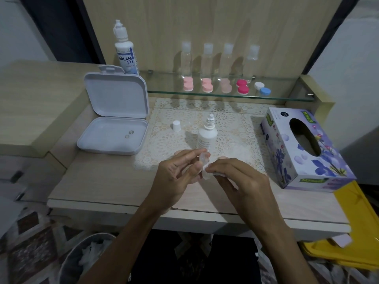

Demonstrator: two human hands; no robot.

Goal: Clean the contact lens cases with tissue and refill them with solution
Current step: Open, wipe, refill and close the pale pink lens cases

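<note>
Item: cleaning step, in progress.

Your left hand (180, 171) pinches a small clear plastic lens case (204, 160) between thumb and forefinger, held above the front of the pale wood-grain desk (98, 181), just in front of the white lace mat (231, 128). The other fingers of that hand are loosely curled beneath it.

Your right hand (240, 177) has its fingertips closed on a small wad of white tissue (207, 171), pressed against the case. Palm faces down, wrist angled in from the right. Both forearms meet at the case.

Judged step: wiping a well dry; refilling not yet begun.

Refill supplies: a small white solution bottle (207, 136), uncapped, stands upright on the mat directly behind the case; its white screw cap (176, 126) sits apart to the left.

Next move calls for: working the tissue round the well, discarding the wad, then freeing your right hand for the bottle while your left keeps the case level. The case is small and slick; a light pinch may let it twist.

Also present:
- open white hinged plastic box (114, 124), two small round pieces, probably lenses, in its lower half;
- floral purple tissue box (303, 152), at right;
- glass shelf (283, 95) with pink, red and blue-white capped cases (225, 87) awaiting;
- grey waste bin (88, 261) with used tissue, below left.
</note>
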